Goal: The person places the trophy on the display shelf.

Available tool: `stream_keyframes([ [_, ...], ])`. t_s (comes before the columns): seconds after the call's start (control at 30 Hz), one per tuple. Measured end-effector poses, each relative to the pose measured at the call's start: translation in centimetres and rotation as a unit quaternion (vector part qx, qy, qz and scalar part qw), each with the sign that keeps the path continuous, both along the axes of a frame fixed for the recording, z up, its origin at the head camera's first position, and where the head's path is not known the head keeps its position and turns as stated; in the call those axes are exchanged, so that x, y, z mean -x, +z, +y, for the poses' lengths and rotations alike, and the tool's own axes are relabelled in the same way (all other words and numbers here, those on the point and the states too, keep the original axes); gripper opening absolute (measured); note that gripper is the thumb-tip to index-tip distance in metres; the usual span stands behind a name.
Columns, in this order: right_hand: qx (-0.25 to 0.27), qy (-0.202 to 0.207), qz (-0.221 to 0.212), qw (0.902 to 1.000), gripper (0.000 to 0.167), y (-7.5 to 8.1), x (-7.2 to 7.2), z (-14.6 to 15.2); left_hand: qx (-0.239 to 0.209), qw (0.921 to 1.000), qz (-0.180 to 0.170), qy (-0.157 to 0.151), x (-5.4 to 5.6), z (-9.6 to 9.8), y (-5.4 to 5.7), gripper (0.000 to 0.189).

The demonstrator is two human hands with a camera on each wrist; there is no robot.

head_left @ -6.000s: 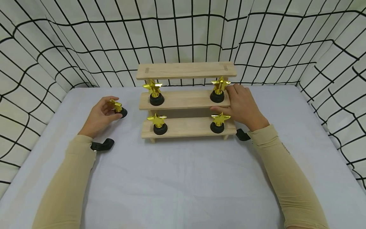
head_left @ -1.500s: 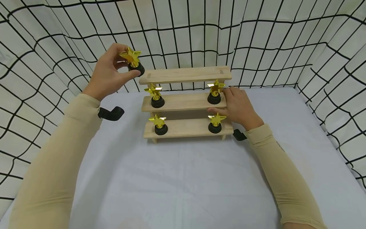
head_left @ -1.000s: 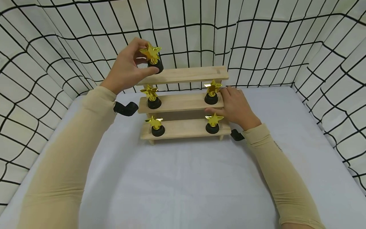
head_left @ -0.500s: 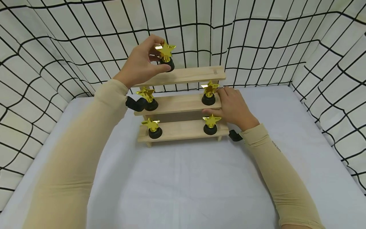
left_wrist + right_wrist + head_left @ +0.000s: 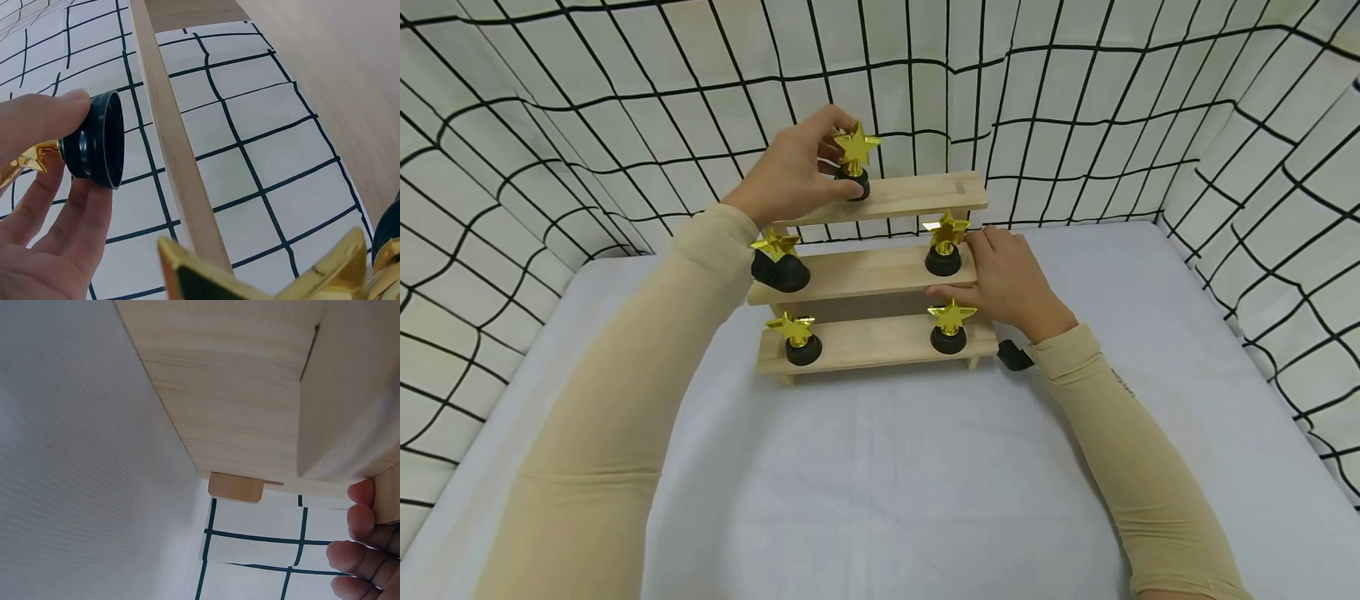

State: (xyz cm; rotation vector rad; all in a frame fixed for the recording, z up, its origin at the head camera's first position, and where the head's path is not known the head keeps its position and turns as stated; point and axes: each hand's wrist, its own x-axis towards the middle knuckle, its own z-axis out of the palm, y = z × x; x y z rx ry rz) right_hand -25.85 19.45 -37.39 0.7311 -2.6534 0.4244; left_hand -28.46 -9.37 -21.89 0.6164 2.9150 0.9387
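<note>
My left hand (image 5: pixel 797 171) pinches a gold star trophy (image 5: pixel 856 152) by its black base, upright over the left half of the top shelf of a three-tier wooden display rack (image 5: pixel 880 271). In the left wrist view, the trophy's round base (image 5: pixel 94 144) is apart from the shelf edge (image 5: pixel 175 144), between thumb and fingers. My right hand (image 5: pixel 1018 279) grips the right end of the middle shelf, thumb in front. The right wrist view has its fingertips (image 5: pixel 359 519) at the rack's wood. Similar trophies stand at both ends of the middle shelf and the bottom shelf (image 5: pixel 880 337).
Beneath the rack is a white-covered table (image 5: pixel 880 483). Black wire grid (image 5: pixel 910 100) with white behind it encloses the back and sides. The left wrist's black camera mount (image 5: pixel 778 271) overlaps the middle-left trophy in the head view.
The left hand has lifted its trophy from the left side, carried it right over the top shelf, and lowered it slightly. The right hand keeps its grip; the rack looks slightly turned.
</note>
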Motion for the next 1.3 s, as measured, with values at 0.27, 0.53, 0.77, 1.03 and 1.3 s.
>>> stream_keyframes([
  [0.27, -0.006, -0.007, -0.017, 0.9998, 0.093, 0.02, -0.14, -0.16, 0.017, 0.9996, -0.020, 0.000, 0.36, 0.28, -0.50, 0.069],
  [0.53, -0.005, -0.002, -0.011, 0.9999, 0.089, 0.05, -0.25, -0.24, 0.011, 0.9991, -0.038, 0.013, 0.48, 0.08, -0.72, 0.068],
  [0.77, 0.004, 0.007, 0.006, 0.9999, 0.084, 0.05, -0.21, -0.32, 0.008, 0.9991, -0.039, 0.016, 0.48, -0.02, -0.76, 0.063],
  [1.03, 0.007, 0.012, 0.015, 0.9998, 0.085, -0.06, -0.13, -0.27, 0.004, 0.9989, -0.045, 0.014, 0.62, -0.27, -0.92, 0.064],
  [1.3, 0.008, 0.002, 0.003, 1.0000, 0.118, -0.13, -0.02, -0.15, 0.003, 0.9991, -0.041, 0.014, 0.75, -0.20, -0.96, 0.065],
])
